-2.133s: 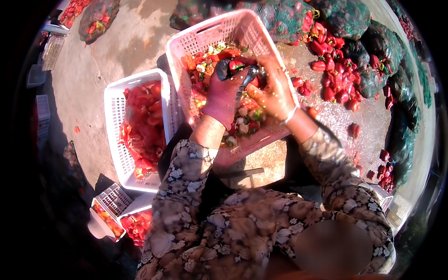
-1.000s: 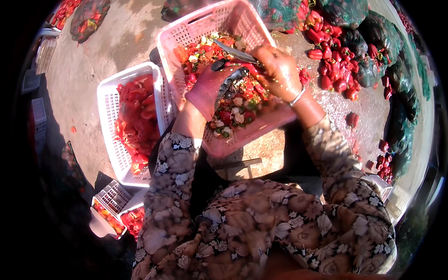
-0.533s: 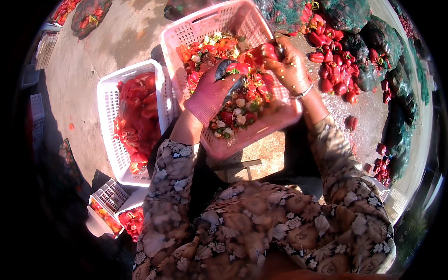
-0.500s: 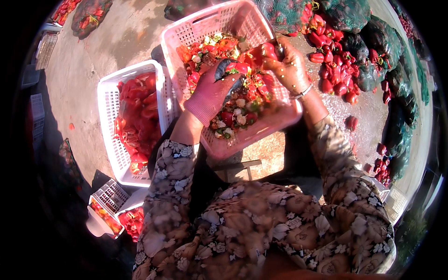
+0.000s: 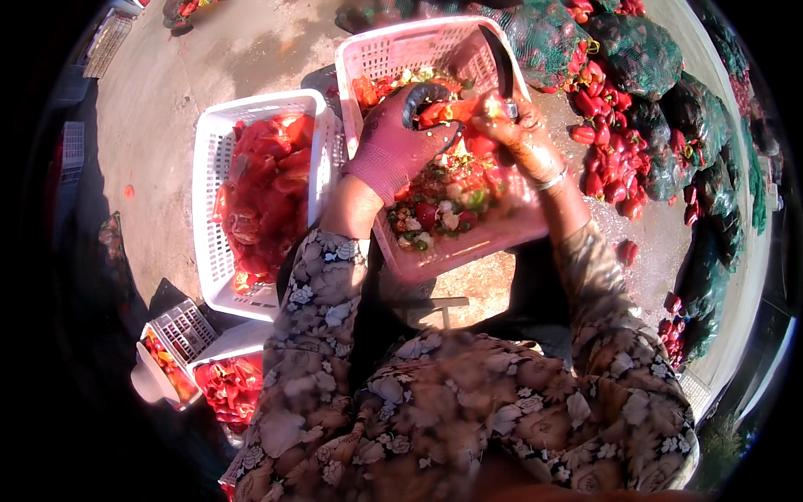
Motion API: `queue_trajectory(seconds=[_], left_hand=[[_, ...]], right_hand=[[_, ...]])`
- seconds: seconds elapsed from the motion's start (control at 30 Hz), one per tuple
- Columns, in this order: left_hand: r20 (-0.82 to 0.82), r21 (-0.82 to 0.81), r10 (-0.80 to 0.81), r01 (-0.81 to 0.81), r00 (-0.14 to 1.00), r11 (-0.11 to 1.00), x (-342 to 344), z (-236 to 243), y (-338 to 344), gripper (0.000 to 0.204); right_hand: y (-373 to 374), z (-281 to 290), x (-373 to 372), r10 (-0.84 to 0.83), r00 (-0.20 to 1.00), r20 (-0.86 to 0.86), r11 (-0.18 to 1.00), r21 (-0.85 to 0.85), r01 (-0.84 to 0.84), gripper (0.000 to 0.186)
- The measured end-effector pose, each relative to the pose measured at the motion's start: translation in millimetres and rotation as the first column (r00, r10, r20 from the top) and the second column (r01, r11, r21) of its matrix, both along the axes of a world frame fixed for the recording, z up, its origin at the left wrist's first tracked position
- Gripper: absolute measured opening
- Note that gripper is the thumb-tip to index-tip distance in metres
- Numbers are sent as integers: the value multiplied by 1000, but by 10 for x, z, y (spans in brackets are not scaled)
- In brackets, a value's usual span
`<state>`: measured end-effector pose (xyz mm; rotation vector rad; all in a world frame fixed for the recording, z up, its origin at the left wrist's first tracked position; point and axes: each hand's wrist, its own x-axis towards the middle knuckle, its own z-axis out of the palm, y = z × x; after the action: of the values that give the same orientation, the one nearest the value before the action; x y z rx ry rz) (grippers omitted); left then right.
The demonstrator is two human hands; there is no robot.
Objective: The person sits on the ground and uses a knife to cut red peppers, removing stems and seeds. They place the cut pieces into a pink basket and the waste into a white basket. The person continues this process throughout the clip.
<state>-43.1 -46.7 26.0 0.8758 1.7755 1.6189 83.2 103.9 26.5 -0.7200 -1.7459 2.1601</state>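
Observation:
My left hand (image 5: 393,142), in a pink glove with dark fingers, is closed round a red pepper (image 5: 450,112) above the pink crate (image 5: 456,258). My bare right hand (image 5: 523,138), flecked with pepper seeds, meets the pepper's right end. It grips what looks like a knife (image 5: 504,69), whose dark, narrow, curved length rises from the fist toward the crate's far rim. Underneath both hands, the crate holds pepper cores, seeds and red scraps (image 5: 447,209). Part of the pepper is hidden by the gloved fingers.
Left of the pink crate stands a white crate (image 5: 205,201) heaped with red pepper pieces (image 5: 268,184). Smaller crates with peppers (image 5: 230,385) sit at lower left. On the right lie loose red peppers (image 5: 615,163) and green mesh sacks (image 5: 640,58).
Both hands have come closer together, and the left now holds a longer pepper piece against the right hand. The whole view has shifted, with the crates appearing farther right.

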Motion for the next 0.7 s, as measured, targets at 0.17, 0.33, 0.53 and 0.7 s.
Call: queue_trajectory(seconds=[0.17, 0.33, 0.53, 0.7], left_hand=[[175, 187, 139, -172, 975, 967, -183, -145, -129, 27], [630, 271, 279, -542, 725, 795, -539, -41, -388, 23], [403, 86, 753, -841, 519, 534, -1520, -90, -1213, 20], [42, 62, 872, -873, 487, 485, -1275, 60, -1061, 30]], right_hand=[[-399, 140, -280, -73, 992, -103, 996, 47, 78, 24], [-561, 117, -688, -192, 954, -231, 960, -244, 134, 17], [-1074, -64, -1558, -142, 953, -267, 984, -142, 107, 29], [-1346, -435, -1872, -46, 988, -148, 864, 491, 114, 48]])
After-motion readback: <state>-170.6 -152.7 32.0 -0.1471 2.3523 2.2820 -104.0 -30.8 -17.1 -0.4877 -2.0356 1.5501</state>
